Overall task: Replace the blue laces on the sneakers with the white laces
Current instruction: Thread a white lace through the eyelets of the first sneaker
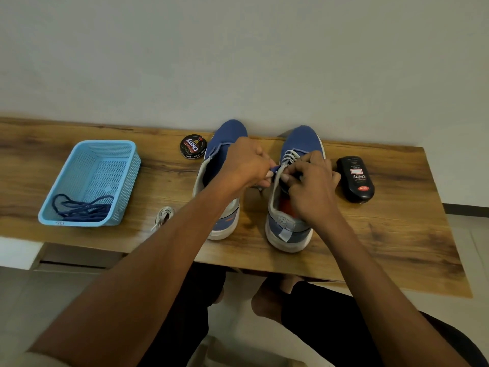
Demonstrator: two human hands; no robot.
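Note:
Two blue sneakers stand side by side on the wooden table [383, 234], toes toward the wall. The right sneaker [296, 218] carries a white lace [291, 155] threaded through its upper eyelets. My left hand [247, 164] pinches the blue eyelet flap of that shoe near its tongue. My right hand [312, 184] pinches the white lace at the shoe's opening. The left sneaker [225, 144] has no lace showing and lies partly behind my left forearm. A second white lace [163, 215] lies coiled on the table left of it. Blue laces [82, 207] sit in the light blue basket [105, 152].
A round black tin of shoe polish [193, 146] stands behind the left sneaker. A black polish bottle [356, 178] lies right of the right sneaker. The wall runs close behind the shoes. My knees show below the table's front edge.

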